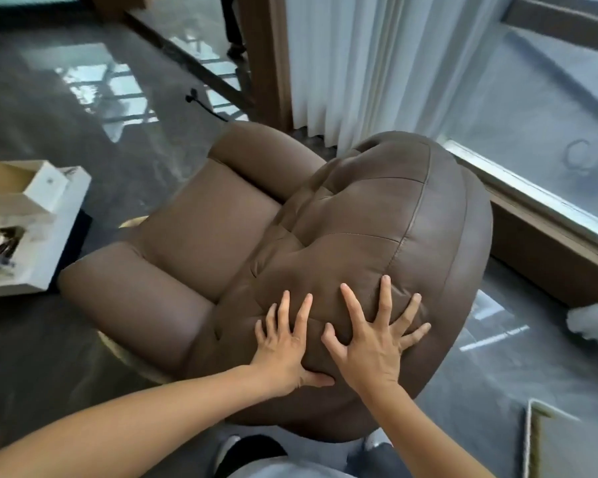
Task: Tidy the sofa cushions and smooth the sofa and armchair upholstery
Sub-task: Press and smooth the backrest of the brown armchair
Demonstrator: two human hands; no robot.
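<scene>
A brown leather armchair fills the middle of the head view, seen from behind and above. Its rounded, stitched backrest faces me, with the seat and two padded arms beyond it. My left hand lies flat on the lower part of the backrest, fingers spread. My right hand presses beside it, also flat with fingers wide apart. Neither hand holds anything. The leather dimples slightly under my palms.
A white low table with a box and papers stands left of the chair. White curtains and a window ledge run behind it on the right. A rug corner lies at bottom right on the glossy grey floor.
</scene>
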